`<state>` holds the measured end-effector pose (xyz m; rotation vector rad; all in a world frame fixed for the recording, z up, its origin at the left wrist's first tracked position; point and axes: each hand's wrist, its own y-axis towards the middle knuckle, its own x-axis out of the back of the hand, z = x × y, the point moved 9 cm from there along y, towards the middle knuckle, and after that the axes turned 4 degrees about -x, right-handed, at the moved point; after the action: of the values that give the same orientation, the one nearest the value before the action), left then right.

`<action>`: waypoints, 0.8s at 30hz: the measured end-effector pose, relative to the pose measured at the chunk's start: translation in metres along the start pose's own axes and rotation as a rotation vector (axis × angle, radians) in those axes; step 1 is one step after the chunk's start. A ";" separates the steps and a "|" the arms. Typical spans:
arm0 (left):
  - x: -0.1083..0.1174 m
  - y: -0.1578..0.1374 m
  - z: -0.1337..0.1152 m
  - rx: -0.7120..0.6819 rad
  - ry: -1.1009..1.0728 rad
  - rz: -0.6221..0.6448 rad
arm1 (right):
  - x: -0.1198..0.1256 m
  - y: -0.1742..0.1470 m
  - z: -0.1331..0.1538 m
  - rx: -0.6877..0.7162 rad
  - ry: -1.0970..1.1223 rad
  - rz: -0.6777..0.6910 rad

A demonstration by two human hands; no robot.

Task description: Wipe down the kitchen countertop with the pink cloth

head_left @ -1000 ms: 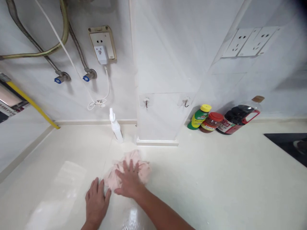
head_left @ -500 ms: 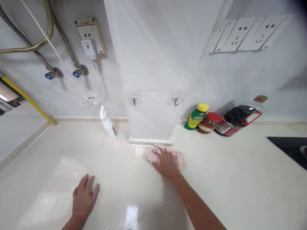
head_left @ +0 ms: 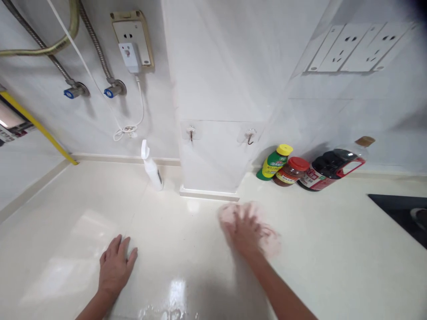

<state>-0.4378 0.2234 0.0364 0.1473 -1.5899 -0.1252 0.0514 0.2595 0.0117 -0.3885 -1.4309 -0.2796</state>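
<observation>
A pale pink cloth (head_left: 270, 242) lies crumpled on the white countertop (head_left: 320, 275), just in front of the wall pillar's base. My right hand (head_left: 245, 233) presses down on it with fingers spread over the fabric, and both are blurred by motion. Off to the left, my left hand (head_left: 115, 266) rests palm down on the counter, fingers apart and holding nothing. Beyond that hand a white spray bottle (head_left: 153, 171) stands near the back wall.
Against the wall at right stand a green-and-yellow bottle (head_left: 275, 162), a red-lidded jar (head_left: 292, 172) and a large dark sauce bottle (head_left: 328, 166). A black cooktop (head_left: 403, 213) edges in at far right. Water wets the counter's front (head_left: 160, 313). Two hooks hang on the pillar.
My right hand has slid the cloth to the right, away from the pillar's base. My left hand stays at nearly the same spot. The view has shifted slightly.
</observation>
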 end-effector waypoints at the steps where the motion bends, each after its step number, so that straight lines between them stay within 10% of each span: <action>1: 0.000 0.000 0.000 0.005 -0.002 0.009 | -0.002 -0.018 0.043 0.123 0.040 0.035; 6: 0.000 0.002 0.001 0.022 -0.008 0.034 | -0.006 -0.141 0.207 0.751 0.317 0.282; 10: 0.003 0.004 -0.002 0.020 -0.007 0.023 | 0.003 -0.188 0.215 1.059 0.397 0.294; 14: 0.007 0.005 -0.005 0.035 -0.040 0.043 | -0.004 -0.138 0.122 0.903 0.331 0.298; 24: 0.000 0.006 0.000 0.073 -0.081 0.076 | -0.013 0.008 -0.256 -0.005 0.032 -0.062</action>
<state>-0.4382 0.2298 0.0374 0.1398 -1.6799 -0.0134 0.2839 0.1579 -0.0264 -0.3420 -1.4126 -0.3382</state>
